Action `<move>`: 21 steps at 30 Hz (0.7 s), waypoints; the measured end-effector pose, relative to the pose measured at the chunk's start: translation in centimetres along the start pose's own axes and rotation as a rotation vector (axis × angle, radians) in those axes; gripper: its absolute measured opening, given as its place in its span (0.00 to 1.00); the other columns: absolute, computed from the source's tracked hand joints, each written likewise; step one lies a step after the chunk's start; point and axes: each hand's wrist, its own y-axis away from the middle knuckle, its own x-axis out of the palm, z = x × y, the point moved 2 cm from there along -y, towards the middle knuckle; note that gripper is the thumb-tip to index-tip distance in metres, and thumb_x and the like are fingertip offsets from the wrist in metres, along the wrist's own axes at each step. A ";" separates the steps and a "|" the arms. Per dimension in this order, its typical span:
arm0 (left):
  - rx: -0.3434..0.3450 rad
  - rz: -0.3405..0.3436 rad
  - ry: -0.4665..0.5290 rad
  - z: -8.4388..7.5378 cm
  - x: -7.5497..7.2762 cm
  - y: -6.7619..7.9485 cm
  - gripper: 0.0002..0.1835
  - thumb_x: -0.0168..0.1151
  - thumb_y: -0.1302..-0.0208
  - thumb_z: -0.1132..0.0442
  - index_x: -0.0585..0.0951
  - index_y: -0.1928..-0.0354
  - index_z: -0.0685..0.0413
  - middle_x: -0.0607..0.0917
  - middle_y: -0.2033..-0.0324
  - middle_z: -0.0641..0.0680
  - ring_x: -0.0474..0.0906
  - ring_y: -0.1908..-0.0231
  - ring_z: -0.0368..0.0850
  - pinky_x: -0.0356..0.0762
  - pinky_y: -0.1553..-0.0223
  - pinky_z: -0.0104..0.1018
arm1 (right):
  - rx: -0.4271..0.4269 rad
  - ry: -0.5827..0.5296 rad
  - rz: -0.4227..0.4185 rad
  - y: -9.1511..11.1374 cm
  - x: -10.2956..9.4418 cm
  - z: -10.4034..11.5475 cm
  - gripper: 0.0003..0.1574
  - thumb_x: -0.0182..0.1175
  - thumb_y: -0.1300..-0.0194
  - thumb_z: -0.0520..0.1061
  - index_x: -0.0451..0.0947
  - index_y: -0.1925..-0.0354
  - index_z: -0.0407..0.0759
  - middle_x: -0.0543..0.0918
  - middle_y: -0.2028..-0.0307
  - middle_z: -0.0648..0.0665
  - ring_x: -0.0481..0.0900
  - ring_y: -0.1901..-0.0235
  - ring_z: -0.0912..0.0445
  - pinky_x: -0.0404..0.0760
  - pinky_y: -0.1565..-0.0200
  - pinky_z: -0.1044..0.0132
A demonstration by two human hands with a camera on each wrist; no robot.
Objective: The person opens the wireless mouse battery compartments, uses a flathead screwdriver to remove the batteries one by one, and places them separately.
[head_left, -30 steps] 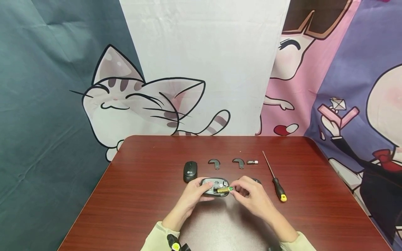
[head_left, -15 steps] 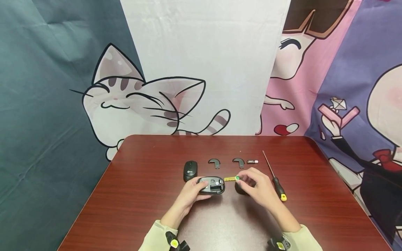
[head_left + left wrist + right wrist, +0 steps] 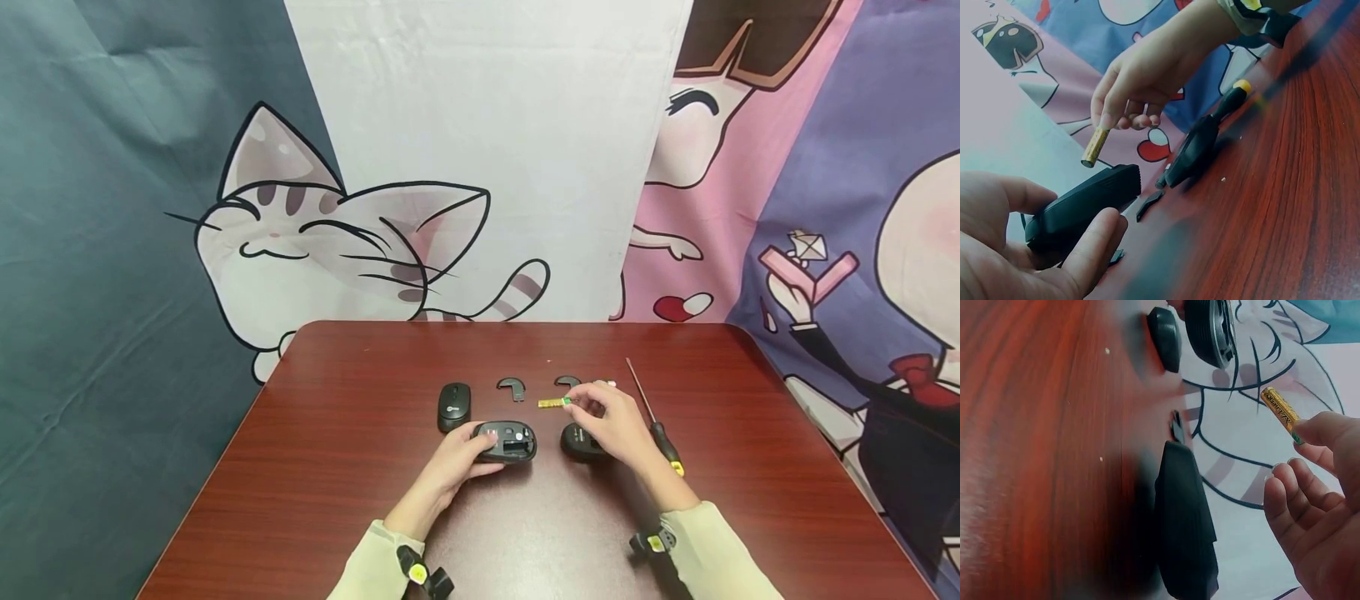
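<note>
My left hand (image 3: 448,468) grips a black computer mouse (image 3: 517,432), underside up. Its battery slot lies uncovered and shows dark inside. Between thumb and fingertips my right hand (image 3: 621,423) pinches a gold battery (image 3: 553,402) by its green end; the gold end points left, clear of the mouse. In the left wrist view the battery (image 3: 1095,147) hangs above and beyond the held mouse (image 3: 1094,200). Below my right hand a second black mouse (image 3: 577,442) lies on the table, partly covered by that hand in the head view.
A third mouse (image 3: 454,406) stands upright behind my left hand. Two curved black covers (image 3: 512,387) lie farther back. Another battery (image 3: 611,383) is mostly hidden behind my right hand. A screwdriver (image 3: 663,446) with a black and yellow handle lies at the right on the brown table (image 3: 337,467).
The battery has come out of the held mouse's slot and moved away from it, up and farther back in the right hand. The left hand shifted slightly left with the mouse.
</note>
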 end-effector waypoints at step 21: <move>-0.051 -0.089 -0.032 0.9 0.1 -1.2 0.29 0.52 0.29 0.71 0.60 0.29 0.70 0.70 0.36 0.73 0.81 0.46 0.56 0.87 0.52 0.43 | 0.298 0.083 0.186 -3.4 3.1 -3.7 0.04 0.71 0.39 0.45 0.85 0.64 0.50 0.79 0.73 0.52 0.74 0.70 0.55 0.72 0.67 0.62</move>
